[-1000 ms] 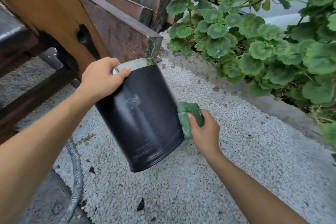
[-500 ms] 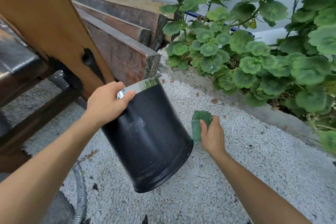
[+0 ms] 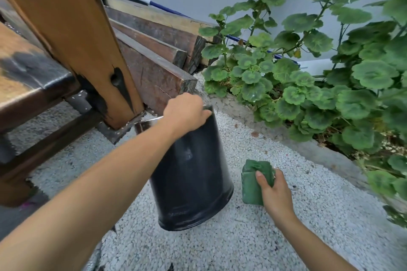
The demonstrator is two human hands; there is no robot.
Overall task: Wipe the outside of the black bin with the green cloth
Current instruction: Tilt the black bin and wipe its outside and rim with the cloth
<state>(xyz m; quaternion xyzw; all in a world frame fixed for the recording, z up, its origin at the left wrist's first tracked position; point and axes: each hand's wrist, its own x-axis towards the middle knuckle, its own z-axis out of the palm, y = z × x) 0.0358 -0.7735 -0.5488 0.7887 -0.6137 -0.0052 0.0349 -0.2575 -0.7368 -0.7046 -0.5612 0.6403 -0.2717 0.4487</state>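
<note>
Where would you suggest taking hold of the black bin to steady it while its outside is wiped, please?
Probably by the top rim, from above, as the left hand does now. The black bin stands on the gravel with its smooth, tapering wall offering little purchase, and a rim grip leaves that wall free for the green cloth.

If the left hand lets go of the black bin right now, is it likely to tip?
Probably. The black bin stands tilted on the gravel, steadied at its rim by the left hand. It looks light, held one-handed. Round walls suggest it would roll.
</note>
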